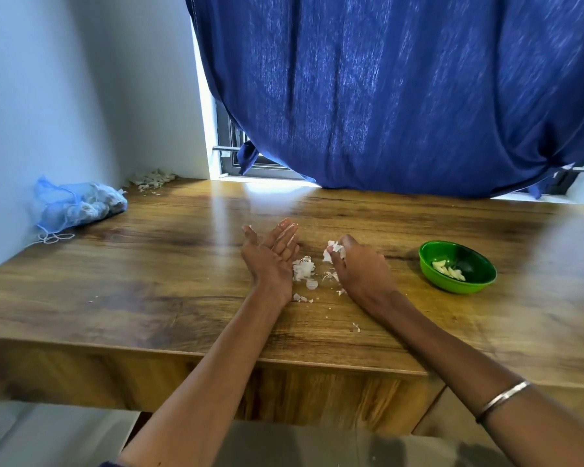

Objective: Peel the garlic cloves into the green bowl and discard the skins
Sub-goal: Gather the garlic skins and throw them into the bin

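Note:
My left hand (272,256) stands on its edge on the wooden table (149,281), fingers straight, palm facing right toward a small heap of white garlic skins (303,268). My right hand (358,264) is just right of that heap, its fingers curled round a bunch of white skins (334,251). More skin scraps (355,327) lie loose nearer the table's front edge. The green bowl (476,284) sits to the right of my right hand with several peeled garlic cloves (448,269) inside.
A blue mesh bag of garlic (78,203) lies at the far left by the wall. A pile of old skins (152,178) sits in the back left corner. A blue curtain (402,96) hangs over the window behind the table.

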